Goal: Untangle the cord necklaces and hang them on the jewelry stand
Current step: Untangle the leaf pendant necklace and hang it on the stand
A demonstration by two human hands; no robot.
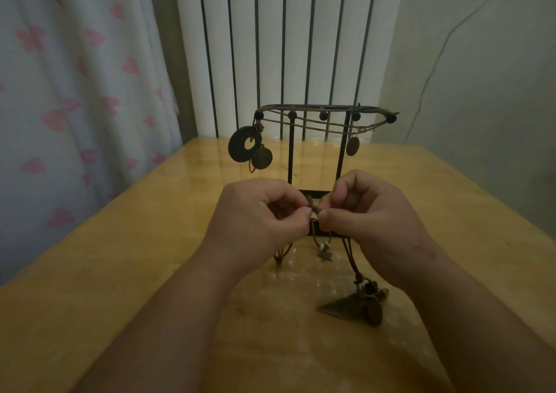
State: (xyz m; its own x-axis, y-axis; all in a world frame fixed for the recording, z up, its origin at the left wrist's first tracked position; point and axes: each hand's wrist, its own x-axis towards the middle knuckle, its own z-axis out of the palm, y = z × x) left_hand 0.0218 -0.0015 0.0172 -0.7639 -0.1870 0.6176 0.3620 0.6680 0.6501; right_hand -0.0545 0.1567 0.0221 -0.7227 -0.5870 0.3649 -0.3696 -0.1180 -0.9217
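Closest in, down and right of the fingers [304, 212], a triangular metal pendant [341, 308] is lying flat on the surface [120, 260]. An oval wooden bead [375, 313] is touching its right corner. Both are sitting at the end of a dark cord that is running up under the right hand [371, 216]. Just below the fingers a star charm [326, 256] is dangling under a couple of pale beads [324, 245]. A cord loop [281, 254] is trailing down to the surface below the left hand [260, 212].

Both hands are hovering above the surface with thumb tips nearly touching. The fingers of each are curling in tight and pinching the knotted part of the cord necklace [314, 207] between thumb and forefinger.

Right behind the fingers the black jewelry stand [290, 152] is standing upright, its base partly hidden by the hands. Up above the fingers, hung necklaces [319, 125] are draping along its top bar. A ring pendant [240, 147] and a round disc [262, 158] are hanging up-left of the fingers, overlapping. A small oval pendant [352, 146] is hanging up-right.

Farthest back, a heart-print curtain [75, 91] is hanging to the left, with a striped white panel [270, 46] behind the stand.
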